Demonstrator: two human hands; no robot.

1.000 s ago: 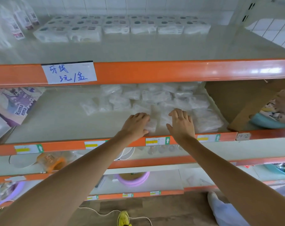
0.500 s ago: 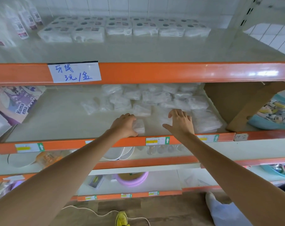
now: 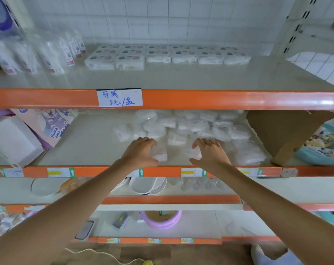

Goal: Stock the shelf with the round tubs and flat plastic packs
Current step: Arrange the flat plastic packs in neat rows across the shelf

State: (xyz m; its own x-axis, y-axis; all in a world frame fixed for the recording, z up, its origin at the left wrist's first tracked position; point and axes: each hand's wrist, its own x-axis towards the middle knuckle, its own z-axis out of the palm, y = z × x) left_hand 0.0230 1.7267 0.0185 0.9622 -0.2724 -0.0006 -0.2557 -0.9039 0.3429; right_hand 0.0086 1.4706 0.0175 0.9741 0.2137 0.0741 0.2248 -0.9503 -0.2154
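Observation:
Both my arms reach into the middle shelf (image 3: 82,150). My left hand (image 3: 143,152) curls round a clear round tub (image 3: 160,153) of white contents near the shelf's front edge. A little to the right, my right hand (image 3: 210,153) curls round another clear round tub (image 3: 193,153). Behind them lies a heap of clear plastic packs (image 3: 191,125) with white contents, spread across the back and right of the shelf. Part of each tub is hidden under my fingers.
A cardboard box (image 3: 281,131) stands at the shelf's right end, a white box (image 3: 11,140) and a purple printed box (image 3: 51,123) at its left. White packs (image 3: 162,56) line the top shelf. Orange rails (image 3: 219,100) edge each shelf.
My left hand has moved left along the shelf front with its tub. My right hand, which lay flat on the packs, now curls round a tub. The camera has tilted up.

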